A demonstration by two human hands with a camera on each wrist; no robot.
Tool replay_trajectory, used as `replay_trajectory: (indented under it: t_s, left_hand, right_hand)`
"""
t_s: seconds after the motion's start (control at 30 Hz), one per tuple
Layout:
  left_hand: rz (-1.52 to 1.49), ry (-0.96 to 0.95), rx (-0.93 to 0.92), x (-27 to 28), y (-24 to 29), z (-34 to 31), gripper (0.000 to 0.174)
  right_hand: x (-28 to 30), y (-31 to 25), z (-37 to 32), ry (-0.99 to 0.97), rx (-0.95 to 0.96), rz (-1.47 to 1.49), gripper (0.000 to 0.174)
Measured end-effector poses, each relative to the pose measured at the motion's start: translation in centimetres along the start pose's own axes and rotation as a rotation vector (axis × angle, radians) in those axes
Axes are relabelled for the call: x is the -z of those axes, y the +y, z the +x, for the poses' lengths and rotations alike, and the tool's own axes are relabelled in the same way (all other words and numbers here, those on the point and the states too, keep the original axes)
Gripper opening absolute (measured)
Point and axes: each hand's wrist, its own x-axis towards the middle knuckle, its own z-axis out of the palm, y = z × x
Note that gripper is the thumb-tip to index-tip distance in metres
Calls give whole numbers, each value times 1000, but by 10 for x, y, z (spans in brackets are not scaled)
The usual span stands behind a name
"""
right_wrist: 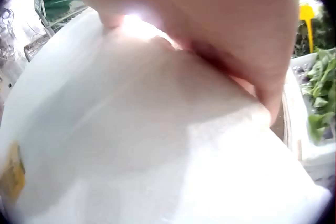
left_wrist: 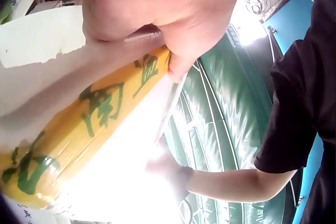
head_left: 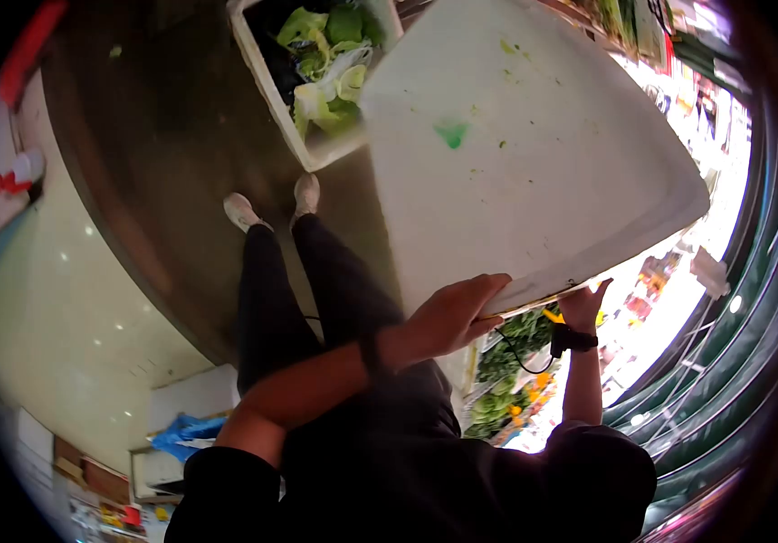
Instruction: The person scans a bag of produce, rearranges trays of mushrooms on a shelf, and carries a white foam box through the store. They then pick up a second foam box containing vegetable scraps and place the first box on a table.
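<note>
A large white foam box point(head_left: 534, 163) is tilted in front of me, its inside dotted with small green scraps and a green smear. My left hand point(head_left: 452, 317) grips its near rim at a corner. Yellow tape point(left_wrist: 105, 103) with green handwriting runs along the outer wall in the left wrist view. Farther right on the same edge, my right hand point(head_left: 583, 308) holds the box from its outer side. In the right wrist view, fingers point(right_wrist: 262, 87) of that hand curl over the white edge. Part of the right hand is hidden behind the box in the head view.
Another white foam box point(head_left: 271, 86) holding lettuce leaves point(head_left: 330, 95) stands on the dark floor point(head_left: 162, 136) beyond my feet. Leafy greens and orange produce point(head_left: 534, 394) lie below my hands. A green awning point(head_left: 706, 407) hangs at the right, and a blue plastic bag point(head_left: 188, 434) lies at lower left.
</note>
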Motion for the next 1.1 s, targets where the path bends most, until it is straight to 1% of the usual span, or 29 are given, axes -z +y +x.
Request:
replay_trajectory:
  t_s: [0.03, 0.07, 0.1, 0.13, 0.17, 0.2, 0.23, 0.3, 0.33, 0.37, 0.4, 0.43, 0.47, 0.5, 0.57, 0.6, 0.63, 0.67, 0.7, 0.73, 0.8, 0.9, 0.93, 1.07, 1.1]
  left_hand:
    - [22, -38, 20, 3, 14, -1, 48]
    - [43, -77, 41, 2, 27, -5, 48]
    - [83, -79, 31, -2, 35, -10, 48]
    - [130, -79, 14, -8, 42, -13, 47]
    - [180, -77, -5, -12, 47, -17, 46]
    - [224, -61, -2, -15, 49, -21, 46]
    - [270, -52, 6, -18, 50, -27, 46]
    - [355, -37, 20, -19, 53, -36, 48]
    - [395, -21, 20, -19, 55, -37, 49]
    - [433, 0, 19, -20, 57, -39, 50]
    - [457, 2, 69, -23, 64, -40, 53]
    - [518, 20, 37, -26, 67, -41, 53]
    - [577, 38, 12, -28, 66, -43, 53]
    - [629, 58, -14, -30, 62, -45, 53]
    - [648, 90, 8, -34, 55, -47, 51]
    - [691, 90, 47, -38, 60, -47, 50]
    - [664, 82, 47, -42, 67, -46, 51]
    - [679, 92, 48, -47, 70, -43, 51]
    - [696, 110, 52, -52, 71, -46, 51]
    - [738, 135, 57, -57, 70, -53, 52]
    - [816, 182, 48, -64, 66, -59, 52]
    - [771, 248, 57, -73, 62, -76, 52]
    - [746, 279, 147, -82, 76, -81, 52]
    - [842, 383, 58, -85, 70, -107, 51]
    - [863, 413, 64, -85, 69, -115, 52]
  right_hand:
    - [13, 10, -6, -50, -8, -8, 91]
    - [18, 21, -15, 65, 45, -145, 87]
    - [21, 31, -25, 179, 92, -279, 84]
    - [21, 40, -35, 241, 156, -347, 78]
    - [21, 48, -48, 374, 279, -428, 67]
    - [20, 51, -56, 391, 473, -540, 59]
    - [5, 48, -71, 422, 660, -647, 51]
    - [-59, 34, -116, 478, 957, -760, 39]
    - [-81, 26, -136, 447, 1112, -809, 37]
    - [-103, 26, -161, 392, 1177, -763, 28]
    - [-116, 22, -185, 133, 1219, -733, 26]
    - [-130, 18, -208, -132, 1253, -703, 24]
    - [-156, 21, -229, -324, 1289, -505, 30]
    - [-178, 29, -252, -554, 1149, -235, 47]
    - [-204, 31, -285, -1014, 967, 165, 51]
    - [-217, 35, -297, -1255, 862, 408, 53]
    - [-218, 33, -304, -1427, 807, 574, 56]
    - [-216, 30, -309, -1550, 773, 704, 59]
    - [-205, 19, -313, -1696, 718, 700, 56]
    - [-199, 14, -317, -1747, 700, 732, 57]
    - [-183, 6, -323, -1764, 715, 768, 58]
    - [-157, -3, -331, -1801, 714, 783, 61]
    - [-152, -6, -332, -1812, 705, 791, 62]
    - [-131, -12, -342, -1901, 682, 789, 67]
    - [-126, -13, -346, -1917, 677, 791, 68]
